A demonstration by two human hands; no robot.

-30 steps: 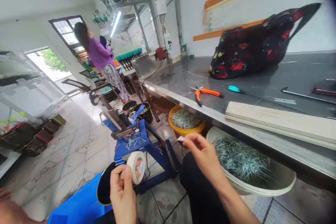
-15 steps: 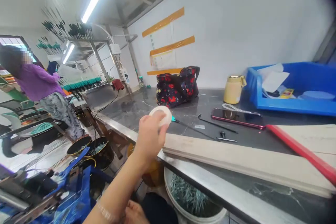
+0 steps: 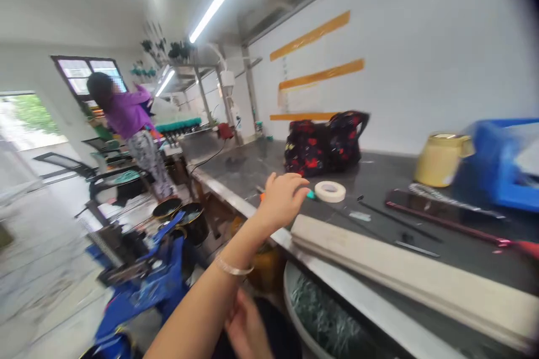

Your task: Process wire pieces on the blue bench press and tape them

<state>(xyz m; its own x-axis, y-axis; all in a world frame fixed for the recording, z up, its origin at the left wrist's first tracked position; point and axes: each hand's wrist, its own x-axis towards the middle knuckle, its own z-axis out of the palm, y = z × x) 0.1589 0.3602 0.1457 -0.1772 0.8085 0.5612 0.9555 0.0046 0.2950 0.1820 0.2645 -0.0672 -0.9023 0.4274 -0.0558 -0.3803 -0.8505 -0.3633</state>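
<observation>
My left hand (image 3: 283, 199) reaches over the edge of the dark steel worktable (image 3: 248, 168), fingers loosely spread and holding nothing. A white roll of tape (image 3: 330, 191) lies flat on the table just right of its fingertips, apart from them. A teal tool handle (image 3: 310, 195) shows between hand and roll. My right hand (image 3: 246, 328) rests low by my lap, blurred, its fingers hidden.
A long pale wooden board (image 3: 400, 269) lies along the table's front edge. Behind it are a black floral bag (image 3: 322, 143), a yellow mug (image 3: 440, 160) and a blue bin (image 3: 501, 160). A white tub of green pieces (image 3: 320, 314) stands under the table. Another person in purple (image 3: 130, 118) stands far left.
My left hand carried the tape roll up from my lap to the table and let it go; the roll now lies there. The view swung left and blurred.
</observation>
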